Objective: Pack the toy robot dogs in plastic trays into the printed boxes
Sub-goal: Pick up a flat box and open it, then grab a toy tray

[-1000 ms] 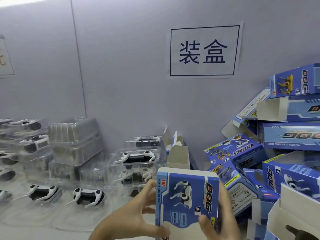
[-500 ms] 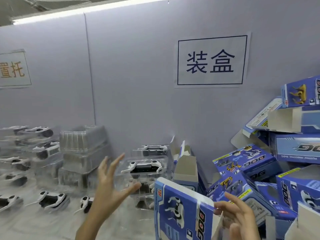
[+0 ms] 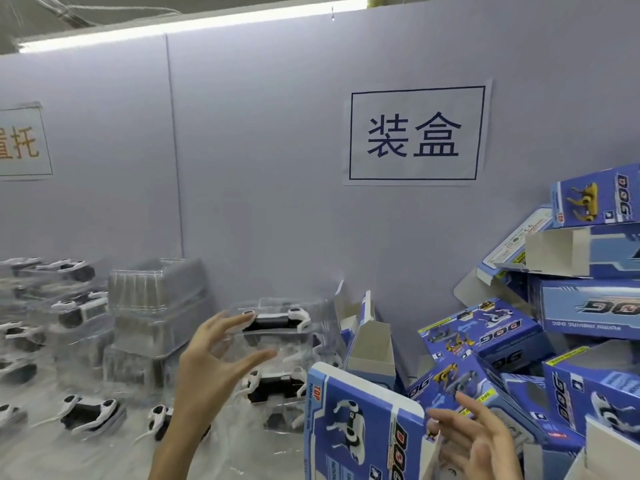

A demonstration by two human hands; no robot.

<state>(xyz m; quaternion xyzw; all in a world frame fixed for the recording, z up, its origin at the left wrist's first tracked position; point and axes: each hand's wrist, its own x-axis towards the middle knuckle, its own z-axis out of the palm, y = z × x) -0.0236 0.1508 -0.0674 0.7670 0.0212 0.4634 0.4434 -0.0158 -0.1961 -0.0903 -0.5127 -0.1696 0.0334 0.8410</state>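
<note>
At frame centre I'm seeing the left hand (image 3: pixel 211 362) spreading wide just before the trayed dog (image 3: pixel 277 320), possibly touching it. Lower right, the right hand (image 3: pixel 481 445) is steadying the printed box (image 3: pixel 360 427), fingers loose.

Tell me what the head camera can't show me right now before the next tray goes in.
- Printed box: lower part cut off by the bottom edge; whether it is loaded cannot be told.
- Right hand: wrist cut off; contact with the box is unclear.
- Left hand: reaching for the top tray; motion blur hides any touch.
</note>
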